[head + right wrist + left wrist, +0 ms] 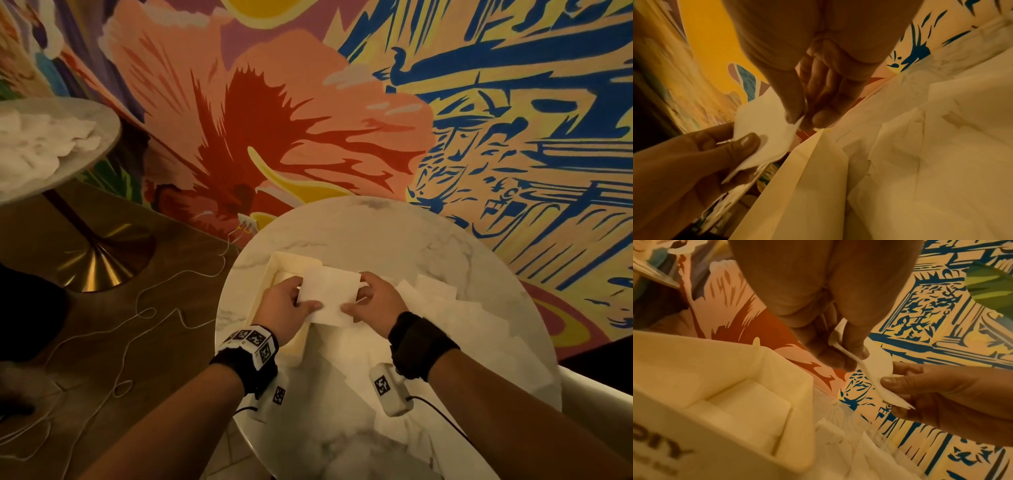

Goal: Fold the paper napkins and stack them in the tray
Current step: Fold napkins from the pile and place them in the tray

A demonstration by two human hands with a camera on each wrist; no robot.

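We see first the painted wall (308, 113), a mural with a large red and pink flower on the left and blue line work on yellow to the right. Below it stands the round marble counter (394, 233), and off to the left a second round counter (102, 118) carrying a heap of loose white napkins (37, 147). A thin white cord (144, 308) trails over the wooden floor (191, 274) between them.

On the near counter, we find a spread of unfolded napkins (455, 318) lying flat to the right of our hands, overlapping one another. To the left sits the cream tray (274, 265), and the left wrist view shows folded napkins (748, 404) already lying inside it, against its far wall.

Between the two we hold one napkin (330, 294), lifted off the counter and hanging partly over the tray's right edge. Our left hand (286, 308) pinches its left side, thumb on top and fingers beneath. Our right hand (375, 299) pinches its right side in the same manner, thumb pressed to the curled fingers with the paper's edge between them. So each grip is closed on the paper, neither spread. The napkin looks folded, though we cannot tell how many layers.
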